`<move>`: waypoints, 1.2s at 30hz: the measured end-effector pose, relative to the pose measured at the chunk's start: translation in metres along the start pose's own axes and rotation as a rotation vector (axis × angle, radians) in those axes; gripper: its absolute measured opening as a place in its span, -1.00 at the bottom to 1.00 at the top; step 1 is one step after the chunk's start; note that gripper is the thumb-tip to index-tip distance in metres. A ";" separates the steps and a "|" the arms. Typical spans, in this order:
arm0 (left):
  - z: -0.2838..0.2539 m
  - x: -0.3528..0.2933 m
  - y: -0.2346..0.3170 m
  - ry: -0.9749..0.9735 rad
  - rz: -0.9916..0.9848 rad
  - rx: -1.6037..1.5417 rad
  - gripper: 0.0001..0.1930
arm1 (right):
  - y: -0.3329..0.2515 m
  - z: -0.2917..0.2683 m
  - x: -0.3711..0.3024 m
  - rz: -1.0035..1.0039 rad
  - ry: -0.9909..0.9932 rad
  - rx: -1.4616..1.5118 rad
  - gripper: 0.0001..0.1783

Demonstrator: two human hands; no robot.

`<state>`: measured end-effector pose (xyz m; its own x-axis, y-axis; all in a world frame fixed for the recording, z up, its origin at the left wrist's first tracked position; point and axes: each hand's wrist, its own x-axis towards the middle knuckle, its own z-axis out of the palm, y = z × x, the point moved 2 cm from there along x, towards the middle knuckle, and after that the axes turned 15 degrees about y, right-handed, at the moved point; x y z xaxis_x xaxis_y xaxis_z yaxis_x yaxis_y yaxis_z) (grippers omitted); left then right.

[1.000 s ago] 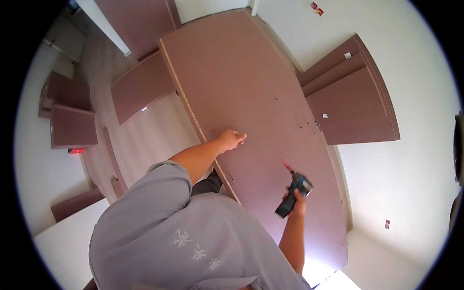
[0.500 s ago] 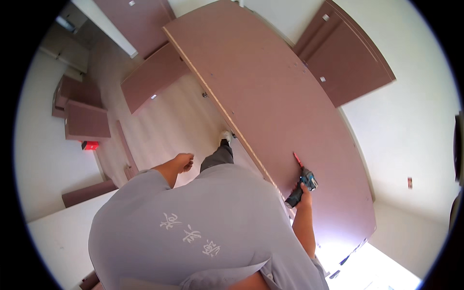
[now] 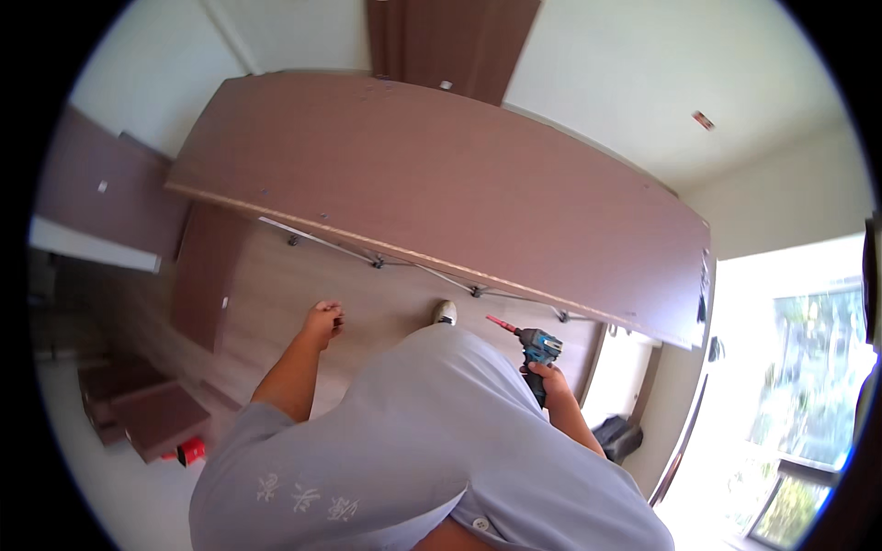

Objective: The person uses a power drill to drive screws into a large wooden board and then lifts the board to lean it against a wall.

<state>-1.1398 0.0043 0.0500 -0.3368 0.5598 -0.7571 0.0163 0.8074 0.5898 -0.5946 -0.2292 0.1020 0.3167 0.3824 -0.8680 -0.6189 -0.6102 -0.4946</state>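
My right hand [image 3: 548, 375] is wrapped round the grip of a cordless drill [image 3: 540, 347], dark with blue parts. From its nose a red bit [image 3: 501, 323] points up and left, below the panel's near edge. My left hand [image 3: 323, 323] hangs over the floor, its fingers loosely curled and partly apart, with nothing visible in it. In front of me a long brown panel [image 3: 432, 174] lies raised on a folding metal stand [image 3: 441, 275]. Neither hand touches the panel.
Brown boards lean on the far wall [image 3: 450, 46] and stand at the left [image 3: 119, 184]. Brown boxes [image 3: 161, 418] and a red object [image 3: 191, 450] are at the lower left. A black bag [image 3: 617, 438] rests at the right, near a bright window [image 3: 799, 367].
My view has swung to the right, so the panel now lies across in front of me and the window shows. The drill has moved from over the panel to before its near edge.
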 end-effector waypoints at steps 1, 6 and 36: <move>-0.003 0.008 -0.005 -0.041 0.018 -0.073 -0.82 | 0.011 -0.006 -0.009 0.049 -0.022 -0.017 -0.66; -0.003 0.006 -0.055 -0.098 -0.097 -0.210 -0.96 | 0.051 -0.056 -0.040 0.129 -0.043 -0.322 -0.56; 0.308 -0.197 -0.050 -0.231 -0.128 0.168 -0.70 | -0.045 -0.325 0.054 -0.080 -0.051 0.441 -0.38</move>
<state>-0.7841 -0.0885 0.0826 -0.1232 0.4639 -0.8773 0.1492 0.8826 0.4457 -0.3162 -0.4060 0.0630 0.3468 0.4569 -0.8191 -0.8448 -0.2272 -0.4844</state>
